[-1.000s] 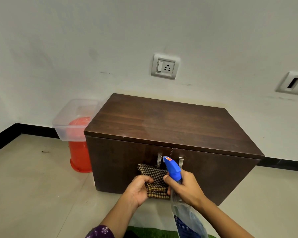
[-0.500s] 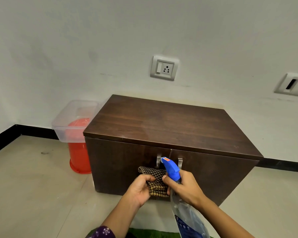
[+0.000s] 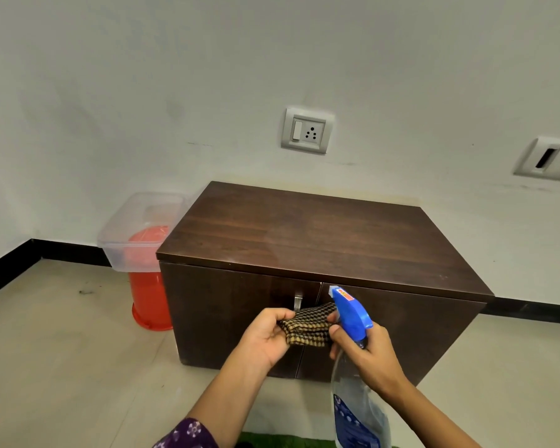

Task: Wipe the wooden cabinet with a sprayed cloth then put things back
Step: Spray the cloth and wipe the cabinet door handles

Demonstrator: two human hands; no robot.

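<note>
A low dark wooden cabinet (image 3: 320, 240) with two doors stands against the white wall. In front of its doors my left hand (image 3: 265, 337) holds a folded brown-and-black checked cloth (image 3: 307, 324). My right hand (image 3: 366, 357) grips the neck of a clear spray bottle (image 3: 356, 412) with a blue trigger head, whose nozzle points left, just above the cloth. The cabinet's top is bare. One metal door handle (image 3: 298, 300) shows above the cloth; the other is hidden behind the sprayer.
A clear plastic tub (image 3: 136, 231) rests on an upturned red bucket (image 3: 149, 302) left of the cabinet. A wall socket (image 3: 307, 130) sits above the cabinet. Beige floor tiles lie left and right, and a green mat (image 3: 288, 442) edges the bottom.
Both hands have shifted slightly right and the cloth sits flatter in my left hand, closer under the nozzle. The cabinet, tub and bucket have not moved.
</note>
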